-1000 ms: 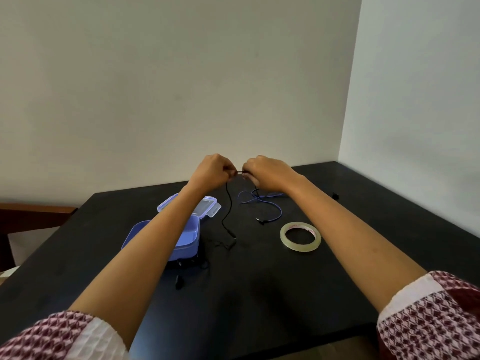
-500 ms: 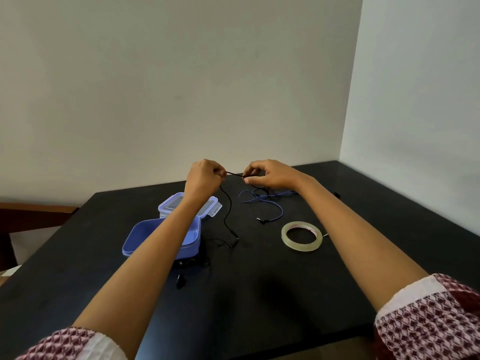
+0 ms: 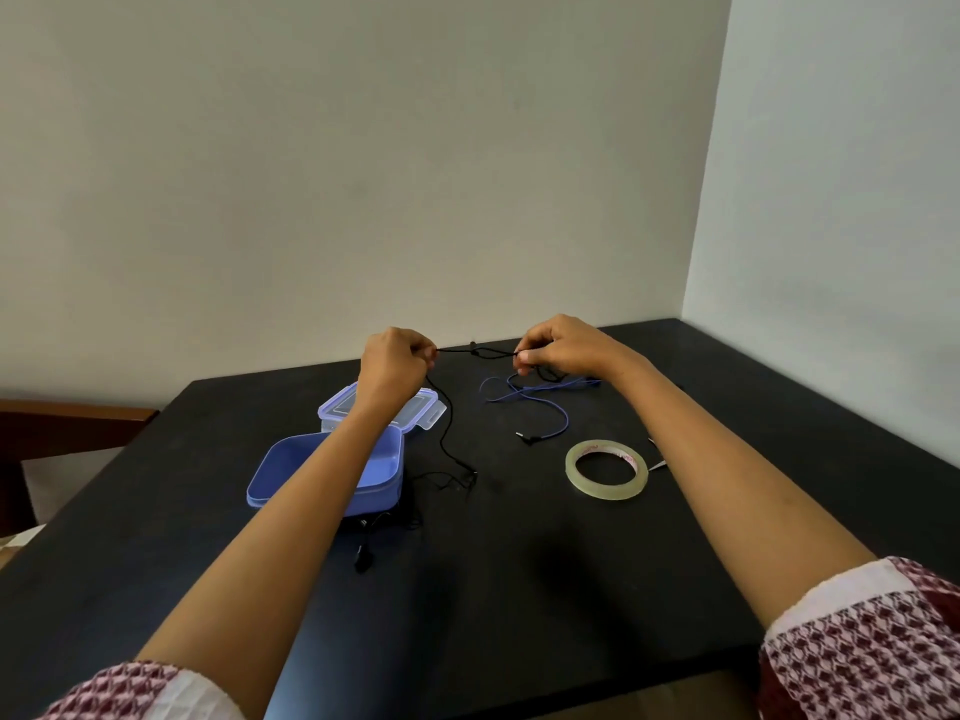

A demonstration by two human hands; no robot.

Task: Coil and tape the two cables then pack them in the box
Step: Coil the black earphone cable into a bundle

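Observation:
A thin black cable point(image 3: 445, 433) is stretched between my two hands above the far part of the black table point(image 3: 519, 589). My left hand point(image 3: 392, 363) pinches one part of it and my right hand point(image 3: 563, 348) pinches another, a short span apart. From my left hand the black cable hangs down and trails toward the open blue box point(image 3: 384, 467). A blue cable point(image 3: 540, 402) lies loose on the table under my right hand. A roll of clear tape point(image 3: 606, 470) lies flat to the right.
The box's clear lid point(image 3: 415, 405) lies behind the box, partly under my left forearm. A small black plug point(image 3: 363, 561) rests in front of the box. Walls close off the table's far and right sides. A brown wooden piece point(image 3: 67, 428) stands at the left.
My hands have moved apart, drawing out a longer span of black cable between them. My left hand shifted left and my right hand shifted right.

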